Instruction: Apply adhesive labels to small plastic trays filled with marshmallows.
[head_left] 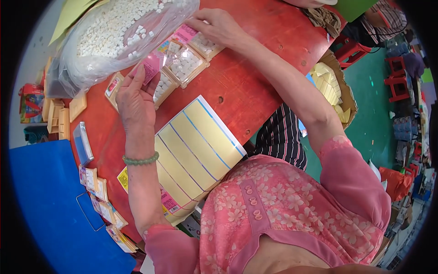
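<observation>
Several small cream boxes with clear lids stand in a row on the red table, filled with white cubes; one filled box (185, 67) sits at the middle of the row. A pink printed label (153, 65) runs along their far side. My left hand (139, 91) is closed at the label's near end, thumb on it and fingers beside the boxes. My right hand (215, 28) has its bent fingertips at the label's far end, next to another filled box (205, 47). Below the boxes lies a yellow backing sheet (196, 141) with blue lines.
A clear plastic bag (82, 68) heaped with loose white cubes (116, 29) lies at the far left. Cream box parts (64, 121) and filled boxes (102, 212) line the table's left edge, beside a blue board (41, 192). A carton (342, 91) of yellow sheets stands at the right.
</observation>
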Demonstrator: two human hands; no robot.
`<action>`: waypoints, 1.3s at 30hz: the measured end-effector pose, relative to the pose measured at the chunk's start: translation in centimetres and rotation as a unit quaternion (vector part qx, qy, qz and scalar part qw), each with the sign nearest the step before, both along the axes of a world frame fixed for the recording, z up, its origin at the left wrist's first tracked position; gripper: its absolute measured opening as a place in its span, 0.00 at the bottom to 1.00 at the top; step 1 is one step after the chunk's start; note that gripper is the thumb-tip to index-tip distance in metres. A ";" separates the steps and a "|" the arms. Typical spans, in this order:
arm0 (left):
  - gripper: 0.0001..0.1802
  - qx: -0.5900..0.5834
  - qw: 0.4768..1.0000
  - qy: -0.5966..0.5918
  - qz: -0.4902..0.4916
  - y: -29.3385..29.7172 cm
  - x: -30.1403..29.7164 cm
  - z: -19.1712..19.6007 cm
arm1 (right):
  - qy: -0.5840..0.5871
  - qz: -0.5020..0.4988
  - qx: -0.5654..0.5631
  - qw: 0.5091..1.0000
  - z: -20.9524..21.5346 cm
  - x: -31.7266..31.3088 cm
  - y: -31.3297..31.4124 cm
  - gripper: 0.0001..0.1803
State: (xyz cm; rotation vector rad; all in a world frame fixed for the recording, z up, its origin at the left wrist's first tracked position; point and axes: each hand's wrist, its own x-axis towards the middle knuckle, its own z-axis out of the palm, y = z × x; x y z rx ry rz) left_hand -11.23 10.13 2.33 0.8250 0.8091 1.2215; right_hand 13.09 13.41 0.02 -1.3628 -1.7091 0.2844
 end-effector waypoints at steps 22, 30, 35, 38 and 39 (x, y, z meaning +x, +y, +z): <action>0.09 -0.031 0.997 -0.025 -0.060 -1.8 1.6 -1.2 | -0.121 0.046 0.050 0.990 -1.9 2.4 -3.2 0.15; 0.08 -0.052 0.988 0.050 -0.133 -4.8 5.7 -2.0 | 0.031 -0.025 -0.122 0.992 -1.7 6.6 -9.1 0.15; 0.09 -0.063 0.988 0.057 -0.132 -5.4 6.9 -2.0 | 0.141 -0.035 -0.115 0.983 -1.3 7.4 -10.7 0.16; 0.09 -0.067 0.988 0.053 -0.125 -5.4 7.3 -2.0 | 0.121 -0.067 -0.132 0.982 -0.6 7.8 -11.1 0.18; 0.09 -0.067 0.989 0.054 -0.122 -5.3 7.4 -2.0 | 0.131 -0.070 -0.140 0.979 -0.3 7.9 -11.2 0.18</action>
